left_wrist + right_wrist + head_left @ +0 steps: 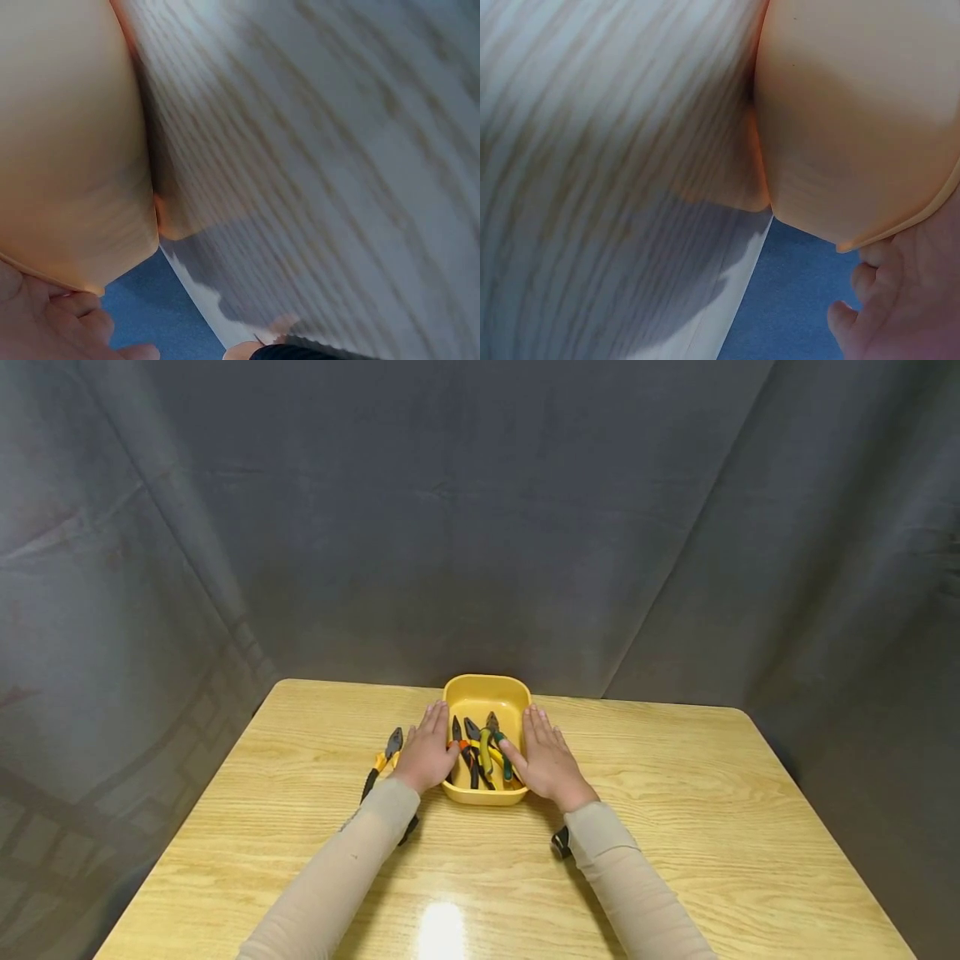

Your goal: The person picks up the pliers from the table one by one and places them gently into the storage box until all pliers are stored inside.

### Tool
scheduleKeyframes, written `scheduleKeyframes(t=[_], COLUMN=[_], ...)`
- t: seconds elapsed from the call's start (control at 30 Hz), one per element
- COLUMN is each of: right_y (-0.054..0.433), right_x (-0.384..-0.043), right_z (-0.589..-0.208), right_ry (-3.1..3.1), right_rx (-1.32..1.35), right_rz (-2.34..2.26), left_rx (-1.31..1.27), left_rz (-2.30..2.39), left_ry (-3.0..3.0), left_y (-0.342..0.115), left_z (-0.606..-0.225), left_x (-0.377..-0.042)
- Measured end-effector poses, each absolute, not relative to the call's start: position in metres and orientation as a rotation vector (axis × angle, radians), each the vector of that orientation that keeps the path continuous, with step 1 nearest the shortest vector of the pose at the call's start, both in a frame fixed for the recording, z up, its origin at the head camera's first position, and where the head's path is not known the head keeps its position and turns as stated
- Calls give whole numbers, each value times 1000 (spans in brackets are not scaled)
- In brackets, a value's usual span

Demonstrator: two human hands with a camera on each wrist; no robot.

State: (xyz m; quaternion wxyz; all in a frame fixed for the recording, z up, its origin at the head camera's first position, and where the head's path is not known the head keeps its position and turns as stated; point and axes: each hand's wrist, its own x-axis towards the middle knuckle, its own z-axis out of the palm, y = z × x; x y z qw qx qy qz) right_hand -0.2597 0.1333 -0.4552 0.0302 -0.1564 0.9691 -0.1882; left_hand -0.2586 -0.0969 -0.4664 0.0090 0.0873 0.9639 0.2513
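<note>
A yellow plastic bin (486, 680) sits at the table's far edge with several pliers in it, among them a pair with orange-and-black handles (471, 760) and a pair with green handles (506, 764). My left hand (426, 758) lies along its left side, fingers straight, thumb over the rim. Opposite, my right hand (551, 767) rests flat on the right side, its thumb also reaching over the rim. Both wrist views show the bin's outer wall (71, 142) close up, with fingers at its rim. Left of my left hand lie pliers with yellow-and-black handles (393, 742), partly hidden by that hand and forearm.
The wood-grain table (675, 827) ends just behind the bin. A grey curtain (465, 527) hangs beyond it and along both sides. A black strap (561, 842) shows at my right wrist.
</note>
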Motion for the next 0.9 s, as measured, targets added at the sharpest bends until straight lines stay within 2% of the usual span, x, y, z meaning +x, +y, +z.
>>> scheduleKeyframes(t=[0.9], right_y=[134], right_x=[-260], right_z=[-456], right_ry=[2979], right_rx=[-467], right_rz=[-534], left_rx=[265], left_rz=[712], left_ry=[3238], left_y=[-98], left_z=[-463], left_x=[-247])
